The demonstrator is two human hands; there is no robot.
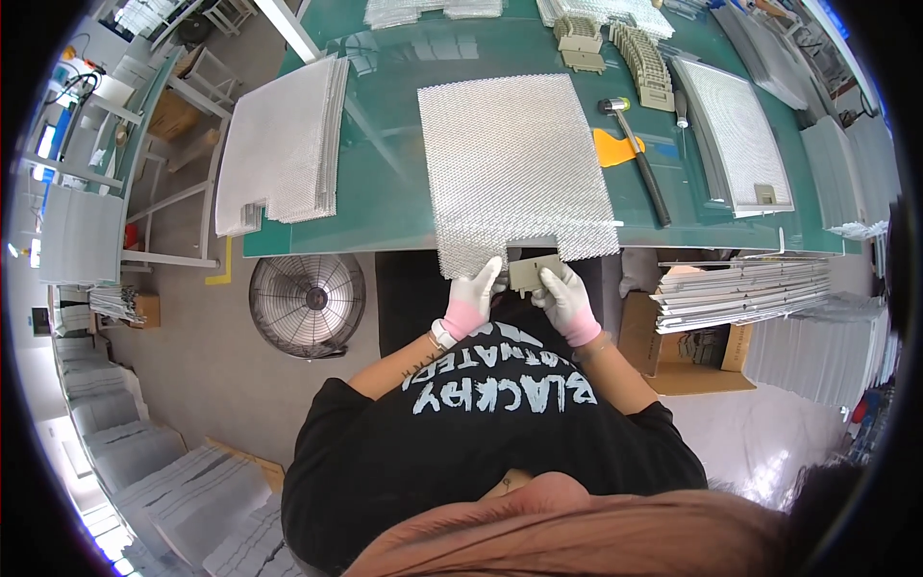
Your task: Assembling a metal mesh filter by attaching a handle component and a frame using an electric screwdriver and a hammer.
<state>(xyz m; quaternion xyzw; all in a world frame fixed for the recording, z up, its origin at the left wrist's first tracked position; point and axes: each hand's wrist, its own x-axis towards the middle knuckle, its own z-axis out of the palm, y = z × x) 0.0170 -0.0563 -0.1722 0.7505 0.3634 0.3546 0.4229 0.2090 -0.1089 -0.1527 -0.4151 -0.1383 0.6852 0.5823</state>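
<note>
A silvery metal mesh sheet (pixel 514 154) with a notch in its near edge lies on the green table and juts over the front edge. My left hand (pixel 471 300), in a white glove with a pink cuff, is closed on the sheet's near corner, left of the notch, thumb on top. Gloved the same way, my right hand (pixel 567 303) grips a small beige plastic piece (pixel 533 273) by its right side. This piece sits at the mouth of the notch, close to my left fingers. Whether it touches the mesh, I cannot tell.
A mesh stack (pixel 288 135) lies left on the table (pixel 385 192). To the right are a hammer (pixel 642 163), an orange scraper-like piece (pixel 612 147), a screwdriver (pixel 682 109), rows of beige pieces (pixel 642 67) and framed panels (pixel 735 135). A floor fan (pixel 308 306) stands below left.
</note>
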